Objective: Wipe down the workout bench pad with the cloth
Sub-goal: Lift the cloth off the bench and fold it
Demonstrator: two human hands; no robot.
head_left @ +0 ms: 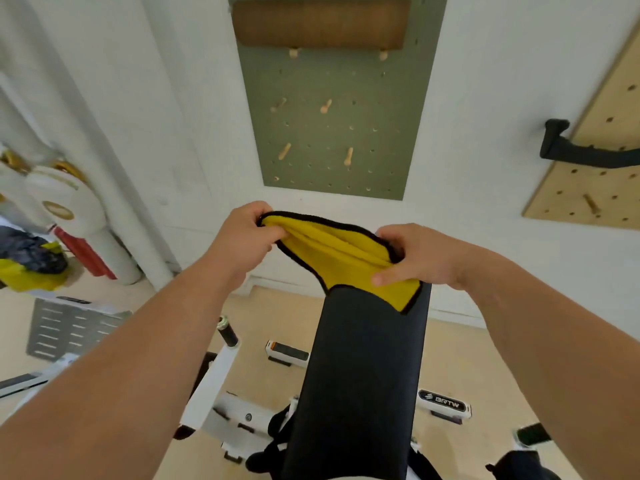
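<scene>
Currently listed: one yellow cloth (332, 249) with black edging, being held in the air between two bare hands above the far end of the black bench pad (360, 375). Left hand (247, 233): fingers are pinching the cloth's upper left corner, closed on the fabric. Right hand (412, 256): fingers are gripping the cloth's right edge, thumb pressing on the front face. Cloth condition: folded or bunched in layers, sagging between the hands, its lower corner hanging over the pad's far right edge; whether it is touching the pad cannot be told. Pad: long, dark, running away from the wearer toward the white wall, on a white frame (221, 386) standing on the pale floor. Step in hand, by judgement: the cloth is being readied, spread or refolded, with wiping not yet begun. Next move would call for lowering the cloth flat onto the pad's far end and pressing it down under one palm, then drawing it along the length.
</scene>
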